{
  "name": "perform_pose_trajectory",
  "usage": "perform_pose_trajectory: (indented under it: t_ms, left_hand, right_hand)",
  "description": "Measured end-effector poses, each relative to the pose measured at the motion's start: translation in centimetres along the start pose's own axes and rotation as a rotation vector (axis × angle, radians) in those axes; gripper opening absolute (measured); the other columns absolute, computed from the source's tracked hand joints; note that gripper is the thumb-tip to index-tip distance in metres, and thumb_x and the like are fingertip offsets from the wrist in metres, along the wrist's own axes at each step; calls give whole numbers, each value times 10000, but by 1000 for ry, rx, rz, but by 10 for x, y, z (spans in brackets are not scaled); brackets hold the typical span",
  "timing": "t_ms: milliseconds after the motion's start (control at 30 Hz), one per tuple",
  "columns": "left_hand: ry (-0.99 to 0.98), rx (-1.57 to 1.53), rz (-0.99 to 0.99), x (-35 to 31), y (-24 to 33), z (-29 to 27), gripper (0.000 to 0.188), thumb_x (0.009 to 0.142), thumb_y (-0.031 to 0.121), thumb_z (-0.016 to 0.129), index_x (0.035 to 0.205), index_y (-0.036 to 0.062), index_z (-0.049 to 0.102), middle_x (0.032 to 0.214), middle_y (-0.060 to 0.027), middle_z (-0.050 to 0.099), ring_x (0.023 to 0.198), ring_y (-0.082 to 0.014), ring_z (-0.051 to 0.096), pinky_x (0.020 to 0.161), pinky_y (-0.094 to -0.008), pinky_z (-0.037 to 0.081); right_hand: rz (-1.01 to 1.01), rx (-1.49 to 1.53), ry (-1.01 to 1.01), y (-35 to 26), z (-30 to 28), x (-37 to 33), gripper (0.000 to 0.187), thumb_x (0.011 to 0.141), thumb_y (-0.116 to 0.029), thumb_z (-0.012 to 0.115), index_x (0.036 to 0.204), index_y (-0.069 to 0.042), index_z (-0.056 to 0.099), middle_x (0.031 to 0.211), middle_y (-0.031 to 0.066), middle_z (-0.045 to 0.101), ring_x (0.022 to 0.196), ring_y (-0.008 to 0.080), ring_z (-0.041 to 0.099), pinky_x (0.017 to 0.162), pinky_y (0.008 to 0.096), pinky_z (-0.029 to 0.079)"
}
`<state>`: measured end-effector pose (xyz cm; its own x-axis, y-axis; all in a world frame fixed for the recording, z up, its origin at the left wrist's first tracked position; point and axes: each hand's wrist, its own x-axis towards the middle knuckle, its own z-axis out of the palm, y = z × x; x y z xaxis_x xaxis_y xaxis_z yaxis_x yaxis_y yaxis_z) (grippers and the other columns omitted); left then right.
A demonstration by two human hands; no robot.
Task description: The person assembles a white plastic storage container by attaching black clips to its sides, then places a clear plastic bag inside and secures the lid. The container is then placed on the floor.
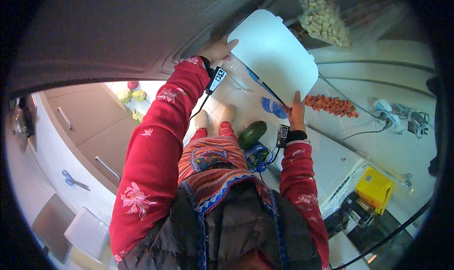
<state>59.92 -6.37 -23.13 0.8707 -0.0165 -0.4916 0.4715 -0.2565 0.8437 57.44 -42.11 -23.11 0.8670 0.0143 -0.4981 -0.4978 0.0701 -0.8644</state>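
Note:
Held out in front of me is a white plastic lid (276, 50) with rounded corners and small tabs along its far edge. It seems to sit on a see-through box with something blue along its near side; most of that is hidden beneath. At the lid's left corner my left hand (219, 51) grips the rim, thumb lying on top. My right hand (296, 112) is closed on the near right corner, its thumb pointing up over the edge. Both hands wear wrist straps with small dark devices.
A large dark panel (109, 33) fills the upper left. Peanuts in a clear bag (326, 24) lie beyond the lid. Dried red peppers (331, 105) and cables (411, 116) are at right. A dark green melon (252, 134) stands near my feet; scissors (71, 178) lie on the left counter.

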Motion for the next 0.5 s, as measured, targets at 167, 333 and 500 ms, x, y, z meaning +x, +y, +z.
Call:
perform_pose_trajectory:
  t_ms: [167, 333, 500]
  left_hand:
    - [52, -46, 8, 36, 4, 14, 723, 883, 511, 439, 1338, -25, 271, 914, -151, 591, 752, -201, 588, 708, -326, 475]
    - [145, -135, 58, 56, 4, 28, 732, 870, 529, 446, 1381, 62, 207, 841, -118, 579, 679, -181, 551, 656, -318, 458]
    - [271, -60, 71, 65, -9, 39, 725, 870, 525, 447, 1419, 148, 160, 944, -124, 583, 750, -194, 558, 667, -329, 450]
  right_hand:
    - [-8, -20, 84, -5, -4, 12, 482, 895, -379, 501, 1276, -145, 322, 1106, 106, 549, 887, 234, 608, 543, 350, 554]
    - [-59, -42, 101, -9, -8, 27, 459, 894, -399, 497, 1246, -140, 359, 1072, 94, 564, 882, 212, 608, 529, 324, 550]
    - [-83, -123, 138, -7, -13, 35, 444, 889, -400, 507, 1227, -138, 386, 1078, 91, 559, 834, 205, 614, 482, 305, 543]
